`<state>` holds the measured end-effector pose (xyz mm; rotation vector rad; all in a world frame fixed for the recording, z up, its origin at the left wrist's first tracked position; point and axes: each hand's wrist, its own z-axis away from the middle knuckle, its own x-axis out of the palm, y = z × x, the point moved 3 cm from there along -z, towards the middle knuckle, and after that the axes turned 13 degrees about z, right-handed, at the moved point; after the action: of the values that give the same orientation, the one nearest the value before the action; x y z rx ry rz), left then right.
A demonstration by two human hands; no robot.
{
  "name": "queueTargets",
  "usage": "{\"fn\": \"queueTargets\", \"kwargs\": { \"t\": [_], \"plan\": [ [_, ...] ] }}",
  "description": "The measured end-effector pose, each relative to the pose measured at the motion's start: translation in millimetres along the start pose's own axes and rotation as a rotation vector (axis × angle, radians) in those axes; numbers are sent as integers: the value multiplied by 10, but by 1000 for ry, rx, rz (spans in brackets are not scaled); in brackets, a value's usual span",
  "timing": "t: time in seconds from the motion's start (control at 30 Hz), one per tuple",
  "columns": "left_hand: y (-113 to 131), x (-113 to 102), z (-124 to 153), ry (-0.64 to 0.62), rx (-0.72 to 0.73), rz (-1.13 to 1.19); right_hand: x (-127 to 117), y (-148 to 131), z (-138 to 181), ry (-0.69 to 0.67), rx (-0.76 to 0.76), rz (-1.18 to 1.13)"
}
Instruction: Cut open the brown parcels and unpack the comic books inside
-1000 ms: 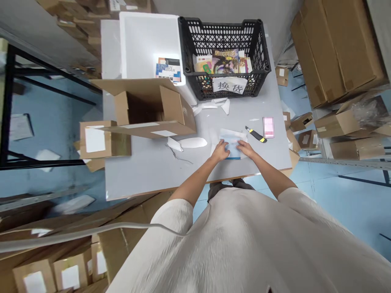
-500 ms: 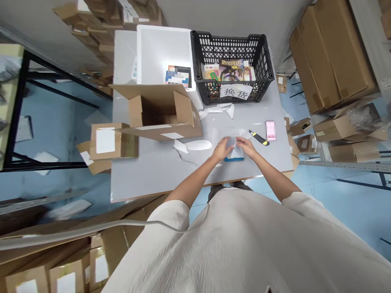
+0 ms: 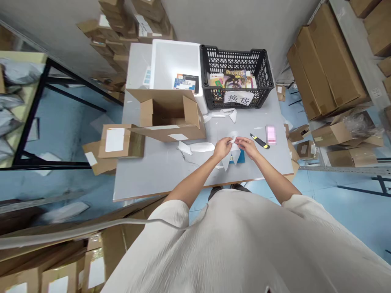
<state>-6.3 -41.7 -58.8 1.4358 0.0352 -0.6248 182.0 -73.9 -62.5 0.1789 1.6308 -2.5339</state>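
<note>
My left hand (image 3: 222, 147) and my right hand (image 3: 247, 146) are raised a little above the grey table (image 3: 159, 175), both pinching a thin white wrapper (image 3: 231, 156) between them. The wrapper hangs down from my fingers. Under it a blue flat item (image 3: 240, 157) lies on the table, partly covered. A yellow-and-black utility knife (image 3: 259, 141) and a pink pad (image 3: 270, 134) lie just right of my right hand.
An open cardboard box (image 3: 166, 116) lies on its side left of my hands, with torn white scraps (image 3: 195, 147) beside it. A white foam bin (image 3: 175, 69) and a black crate (image 3: 236, 79) of books stand at the back. Cardboard boxes surround the table.
My hands rose from pressing the blue item flat on the table and now hold the white wrapper lifted off it. The view has shifted, showing more of the left side.
</note>
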Motion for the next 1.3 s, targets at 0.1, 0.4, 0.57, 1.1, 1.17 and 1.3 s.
{"fn": "queueTargets", "kwargs": {
  "t": [0.1, 0.4, 0.57, 1.1, 1.17, 1.3],
  "plan": [
    [192, -243, -37, 58, 48, -8, -77, -169, -18, 92, -81, 100],
    [888, -1155, -119, 287, 238, 2, 177, -915, 119, 146, -547, 506],
    [1093, -1509, -38, 386, 269, 93, 594, -1280, 172, 266, -726, 779],
    [841, -2869, 192, 601, 431, -146, 1674, -2374, -487, 250, -980, 744],
    [735, -2953, 236, 569, 348, -213, 1864, -2381, -540, 190, -1000, 737],
    [510, -3031, 290, 445, 113, -366, 2125, -2275, -702, 81, -980, 786]
  ]
}}
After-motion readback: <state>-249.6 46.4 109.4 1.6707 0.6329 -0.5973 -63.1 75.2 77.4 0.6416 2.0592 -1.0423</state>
